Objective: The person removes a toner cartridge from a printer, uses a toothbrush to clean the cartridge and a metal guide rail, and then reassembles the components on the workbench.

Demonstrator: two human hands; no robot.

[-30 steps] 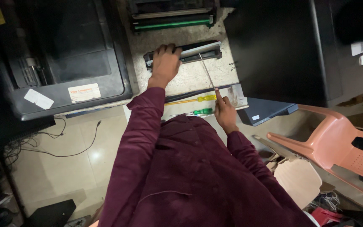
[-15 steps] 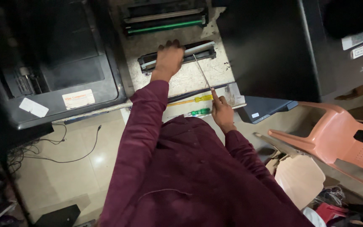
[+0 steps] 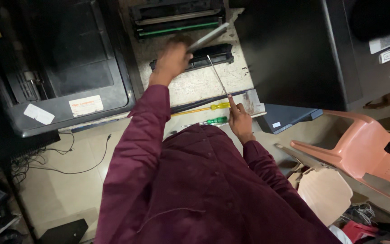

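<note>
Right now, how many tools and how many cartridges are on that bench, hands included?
Screwdrivers lying on the bench: 2, yellow-handled screwdriver and green-handled screwdriver
Thin metal rod in right hand: 1
Grey bar in left hand: 1
Cartridges: 2, black cartridge and green-striped cartridge
Total: 6

My left hand [image 3: 173, 61], earlier resting flat on the black toner cartridge [image 3: 204, 56], is now raised off it, gripping a grey strip [image 3: 207, 37] angled upward, blurred.

Dim indoor light brightens the central bench [image 3: 195, 86], edges sink into shadow, and the left hand [image 3: 173, 58] is motion-blurred.
</note>
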